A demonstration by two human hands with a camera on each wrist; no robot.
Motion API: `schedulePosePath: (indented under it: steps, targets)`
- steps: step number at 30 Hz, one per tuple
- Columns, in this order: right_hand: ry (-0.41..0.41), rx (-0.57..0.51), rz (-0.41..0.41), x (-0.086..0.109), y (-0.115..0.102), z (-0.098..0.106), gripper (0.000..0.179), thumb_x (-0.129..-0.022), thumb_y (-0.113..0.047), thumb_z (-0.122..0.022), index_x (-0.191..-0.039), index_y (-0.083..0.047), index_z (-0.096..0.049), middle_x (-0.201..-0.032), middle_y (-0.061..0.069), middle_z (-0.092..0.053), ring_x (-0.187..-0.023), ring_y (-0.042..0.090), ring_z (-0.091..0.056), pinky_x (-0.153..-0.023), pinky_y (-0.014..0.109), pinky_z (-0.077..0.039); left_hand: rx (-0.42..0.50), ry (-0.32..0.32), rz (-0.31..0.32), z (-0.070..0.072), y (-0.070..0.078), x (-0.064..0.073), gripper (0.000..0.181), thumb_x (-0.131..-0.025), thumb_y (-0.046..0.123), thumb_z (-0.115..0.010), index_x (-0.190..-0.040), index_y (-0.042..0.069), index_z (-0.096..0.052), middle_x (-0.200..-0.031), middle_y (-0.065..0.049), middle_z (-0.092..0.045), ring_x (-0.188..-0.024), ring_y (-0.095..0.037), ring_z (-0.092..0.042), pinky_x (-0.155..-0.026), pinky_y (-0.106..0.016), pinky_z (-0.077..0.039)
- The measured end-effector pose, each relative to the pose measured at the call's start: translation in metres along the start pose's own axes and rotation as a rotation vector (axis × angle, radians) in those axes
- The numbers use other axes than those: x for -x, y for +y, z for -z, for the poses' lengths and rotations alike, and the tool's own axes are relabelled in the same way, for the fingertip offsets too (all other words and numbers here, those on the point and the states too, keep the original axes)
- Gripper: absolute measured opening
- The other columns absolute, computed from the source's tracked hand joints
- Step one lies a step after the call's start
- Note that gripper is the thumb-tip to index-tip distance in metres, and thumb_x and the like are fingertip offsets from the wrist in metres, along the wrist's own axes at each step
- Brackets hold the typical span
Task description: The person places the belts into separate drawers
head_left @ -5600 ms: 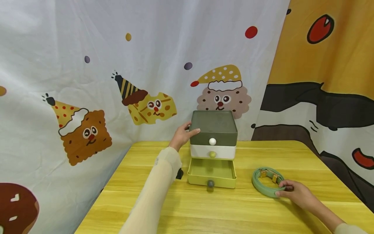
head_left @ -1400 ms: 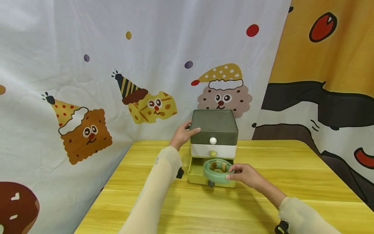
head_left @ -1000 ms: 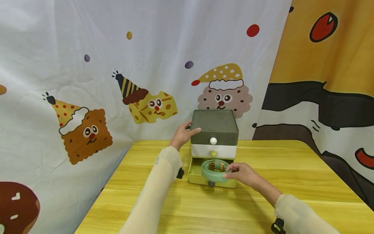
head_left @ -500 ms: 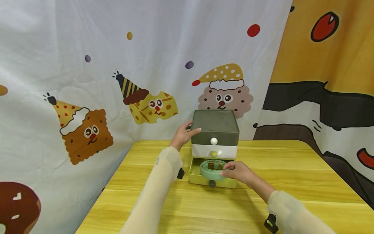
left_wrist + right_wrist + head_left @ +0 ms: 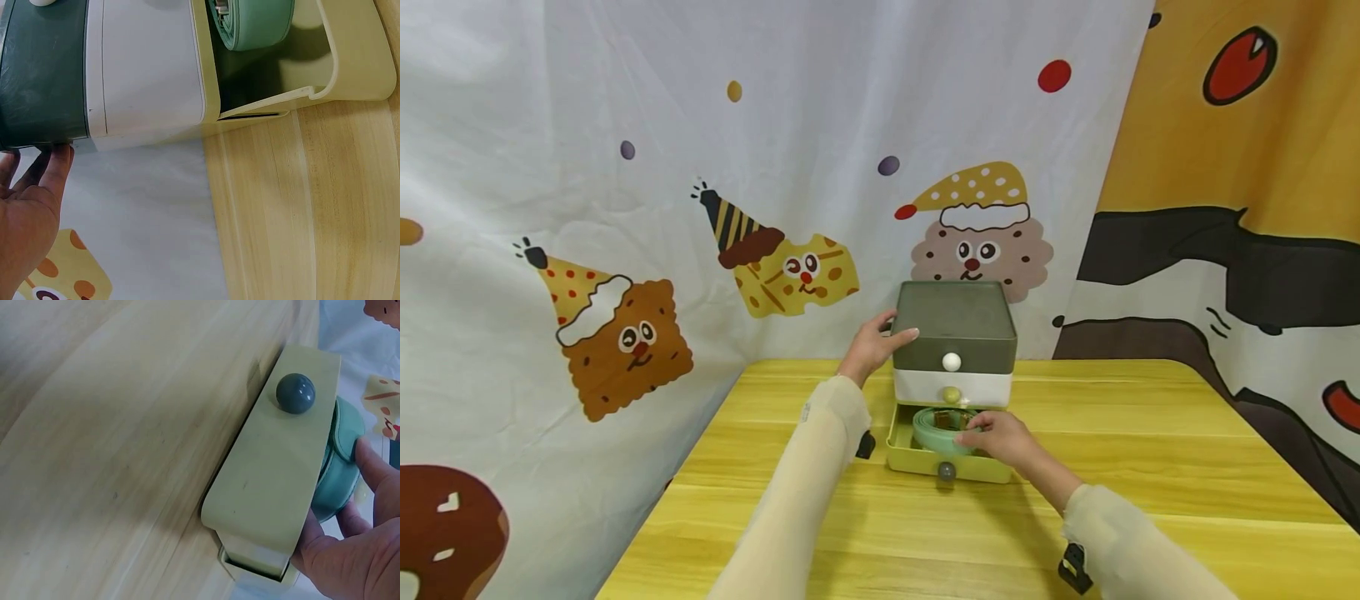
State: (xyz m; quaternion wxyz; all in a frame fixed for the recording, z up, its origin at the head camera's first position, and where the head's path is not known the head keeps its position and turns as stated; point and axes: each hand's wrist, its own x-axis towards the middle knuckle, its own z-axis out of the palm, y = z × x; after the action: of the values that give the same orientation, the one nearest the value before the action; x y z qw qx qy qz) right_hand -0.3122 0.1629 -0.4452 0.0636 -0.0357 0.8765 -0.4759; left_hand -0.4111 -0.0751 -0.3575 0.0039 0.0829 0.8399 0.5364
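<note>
A rolled-up mint-green belt (image 5: 934,433) with gold metal parts is partly inside the pulled-out yellow-green bottom drawer (image 5: 917,461). My right hand (image 5: 1006,439) pinches its right side between thumb and fingers. In the right wrist view, the drawer's front (image 5: 269,469) hides the lower part of the belt (image 5: 334,487). My left hand (image 5: 869,348) rests against the left side of the drawer unit's dark green top section (image 5: 955,310), with the thumb over its upper edge. The left wrist view shows extended fingers (image 5: 57,169) touching that side.
Between top and bottom sits a white middle drawer (image 5: 917,387), pushed in, with a yellow-green knob (image 5: 951,395). A grey knob (image 5: 947,472) juts from the bottom drawer's front. The unit stands on a wood-grain table (image 5: 1150,467), before a cartoon-printed curtain (image 5: 820,167).
My right hand picked the belt up from the table on the right, carried it left over the bottom drawer and lowered it in. My left hand has stayed on the unit.
</note>
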Motion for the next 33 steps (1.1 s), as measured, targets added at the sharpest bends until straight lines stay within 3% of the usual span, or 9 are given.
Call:
schedulePosePath:
  steps: [7,15,23,33]
  targets:
    - [0.058,0.092,0.011,-0.004,0.002,-0.012,0.026,-0.084,-0.028,-0.081,-0.095,-0.007,-0.069,-0.088,0.004,-0.064,-0.073,0.019,-0.055,-0.061,0.033,-0.047,0.011,-0.005,0.004,0.000,0.000,0.000,0.078,-0.090,0.047,-0.071,-0.155,0.021,-0.037,-0.155,-0.011,-0.038,-0.140,-0.030,-0.037,-0.108,-0.048,-0.040]
    - [0.105,0.202,0.073,-0.004,0.003,-0.013,0.038,-0.081,-0.017,-0.083,-0.112,0.000,-0.069,-0.111,0.017,-0.069,-0.093,0.029,-0.064,-0.076,0.045,-0.053,0.019,-0.005,-0.002,-0.001,0.000,0.000,0.078,-0.090,0.047,-0.071,-0.155,0.021,-0.037,-0.155,-0.011,-0.038,-0.141,-0.030,-0.037,-0.108,-0.048,-0.040]
    - [0.146,0.159,0.077,0.001,-0.003,-0.007,0.036,-0.086,-0.020,-0.078,-0.115,0.000,-0.070,-0.111,0.016,-0.069,-0.094,0.027,-0.063,-0.072,0.041,-0.053,0.025,-0.002,0.003,0.000,0.000,0.000,0.079,-0.090,0.048,-0.071,-0.155,0.021,-0.037,-0.154,-0.011,-0.039,-0.140,-0.030,-0.037,-0.108,-0.048,-0.039]
    - [0.156,0.097,0.067,0.008,-0.006,-0.005,0.039,-0.088,-0.023,-0.076,-0.117,0.001,-0.069,-0.114,0.017,-0.068,-0.102,0.030,-0.062,-0.080,0.044,-0.054,0.026,-0.013,-0.006,0.001,0.000,0.001,0.080,-0.090,0.048,-0.072,-0.156,0.019,-0.036,-0.156,-0.011,-0.036,-0.141,-0.031,-0.035,-0.109,-0.049,-0.038]
